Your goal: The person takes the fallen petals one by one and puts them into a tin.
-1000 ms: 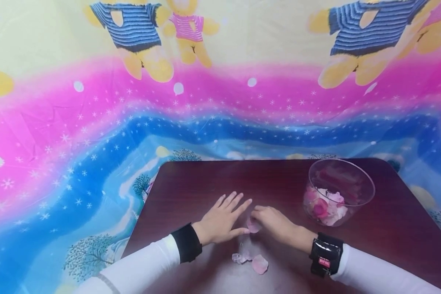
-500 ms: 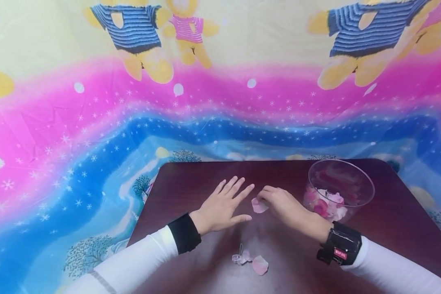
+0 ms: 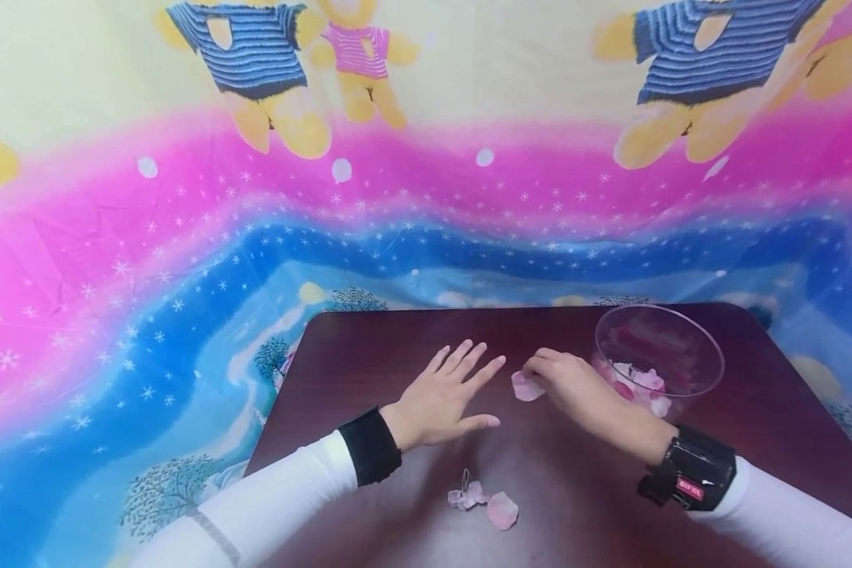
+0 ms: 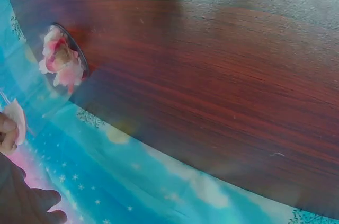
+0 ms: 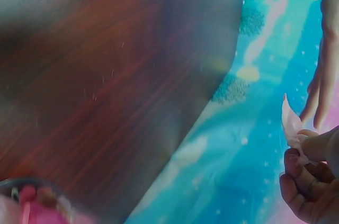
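Note:
My right hand (image 3: pixel 575 390) pinches a pale pink petal (image 3: pixel 525 386) between thumb and fingertips, above the table. The same petal (image 5: pixel 290 121) stands up from the pinch in the right wrist view. To its left, my left hand (image 3: pixel 436 402) hovers palm down with the fingers spread, holding nothing. On the table below the hands lie a single pink petal (image 3: pixel 502 511) and a small crumpled pale-pink piece (image 3: pixel 470 495) beside a thin wire loop. Behind my right hand stands a clear round container (image 3: pixel 719 363), with several pink and white petals (image 3: pixel 642 383) in it.
The dark reddish-brown table (image 3: pixel 369 347) has rounded far corners. Behind it hangs a printed cloth (image 3: pixel 426 181) with bears and snowflakes. Black bands (image 3: pixel 371 446) circle both wrists over white sleeves.
My right hand has lifted the petal off the near group and carried it up and right toward the container. My left hand has risen slightly and shifted right, still spread.

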`<action>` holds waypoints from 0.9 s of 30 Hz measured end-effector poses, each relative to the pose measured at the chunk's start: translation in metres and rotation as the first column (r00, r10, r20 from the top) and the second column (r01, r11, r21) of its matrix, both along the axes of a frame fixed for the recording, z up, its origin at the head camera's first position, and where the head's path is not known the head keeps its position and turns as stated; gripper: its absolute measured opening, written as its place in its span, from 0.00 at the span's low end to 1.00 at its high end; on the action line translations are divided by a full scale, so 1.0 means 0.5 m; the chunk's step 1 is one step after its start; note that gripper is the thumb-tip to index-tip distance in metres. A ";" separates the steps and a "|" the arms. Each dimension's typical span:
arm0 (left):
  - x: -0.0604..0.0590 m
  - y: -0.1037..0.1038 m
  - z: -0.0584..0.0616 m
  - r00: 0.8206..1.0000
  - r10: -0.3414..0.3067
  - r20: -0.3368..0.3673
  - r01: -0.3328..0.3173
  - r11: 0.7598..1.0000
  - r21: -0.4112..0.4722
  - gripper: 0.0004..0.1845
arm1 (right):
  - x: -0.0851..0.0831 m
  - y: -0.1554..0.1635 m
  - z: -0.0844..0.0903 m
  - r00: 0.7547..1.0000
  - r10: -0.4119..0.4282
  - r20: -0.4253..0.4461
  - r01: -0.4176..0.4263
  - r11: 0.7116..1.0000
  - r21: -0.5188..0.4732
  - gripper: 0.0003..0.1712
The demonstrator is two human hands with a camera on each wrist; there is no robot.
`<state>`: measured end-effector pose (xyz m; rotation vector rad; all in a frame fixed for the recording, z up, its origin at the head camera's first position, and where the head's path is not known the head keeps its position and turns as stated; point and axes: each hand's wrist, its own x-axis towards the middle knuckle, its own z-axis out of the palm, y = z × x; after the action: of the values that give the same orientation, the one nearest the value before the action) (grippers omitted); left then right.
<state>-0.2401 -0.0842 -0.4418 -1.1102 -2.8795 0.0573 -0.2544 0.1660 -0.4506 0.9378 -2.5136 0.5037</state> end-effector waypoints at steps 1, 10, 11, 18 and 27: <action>0.001 0.006 0.000 1.000 -0.004 0.000 0.004 1.000 0.000 0.46 | -0.001 0.008 0.002 1.000 -0.008 -0.003 0.008 1.000 -0.002 0.10; 0.012 0.066 0.000 0.996 -0.079 -0.032 0.078 0.997 -0.014 0.46 | 0.010 0.079 0.047 0.995 -0.094 0.023 0.094 0.996 -0.001 0.07; 0.014 0.072 0.002 0.995 -0.089 -0.038 0.088 0.996 -0.019 0.46 | 0.012 0.085 0.052 0.994 -0.100 0.033 0.100 0.995 0.004 0.06; 0.023 0.106 0.022 0.988 -0.139 -0.064 0.136 0.989 -0.053 0.46 | 0.020 0.108 0.062 0.990 -0.129 0.056 0.128 0.992 0.021 0.07; 0.025 0.111 0.026 0.989 -0.138 -0.045 0.136 0.990 -0.044 0.46 | 0.011 0.143 0.079 0.989 -0.134 -0.066 0.129 0.989 -0.069 0.09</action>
<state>-0.2277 -0.0289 -0.4290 -1.2924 -2.7645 0.1351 -0.2489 0.2374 -0.4109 0.7463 -2.4603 0.4989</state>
